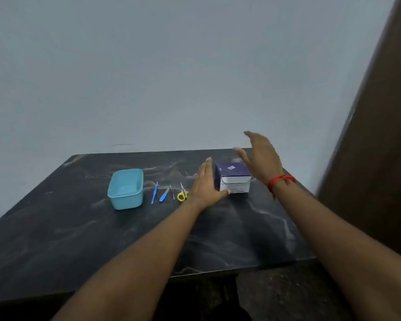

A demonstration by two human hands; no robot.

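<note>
The left face of the blue and white box (233,179) is hidden behind the left hand (206,184), and its far right corner is covered by the right hand (259,158), whose fingertips are smeared by blur. The box's print is too small to be read. The yellow scissors (182,195) are partly hidden by the left wrist. The thin blue tool (155,193) is too small to be identified. Both forearms are cut off by the bottom edge, and the dark table (56,228) by the left edge.

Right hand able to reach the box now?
Probably yes: the right hand is open just above the box, nothing between them; the left hand flanks its left side.
</note>
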